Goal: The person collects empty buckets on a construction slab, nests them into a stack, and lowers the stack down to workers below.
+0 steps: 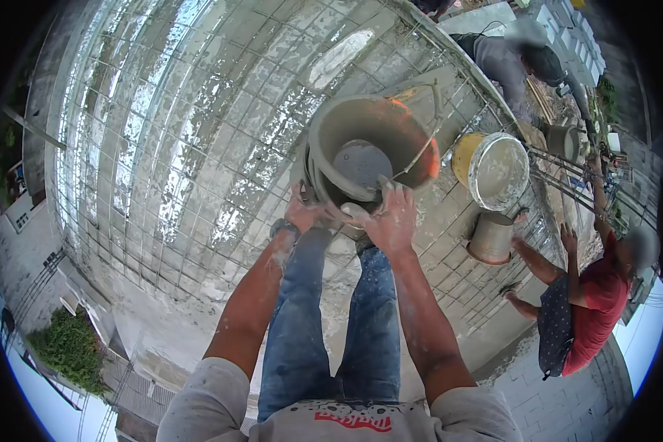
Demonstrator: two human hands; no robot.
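Note:
A large cement-coated bucket [324, 147], orange showing on its far right side, stands in front of me with its mouth toward me. Its rim looks doubled, like stacked buckets, and its wire handle hangs over the right side. My left hand [306, 212] grips the near left of the rim; a dark band circles that wrist. With fingers bent over the near rim, my right hand [387, 218] holds it a little to the right. Both hands are smeared with grey cement.
Wire mesh [199, 147] covers the wet slab. To the right are a yellow bucket [463, 160] with grey contents and an upturned bucket [491, 237]. A person in red [600, 317] sits at the right; another person [497, 62] bends beyond the slab's edge.

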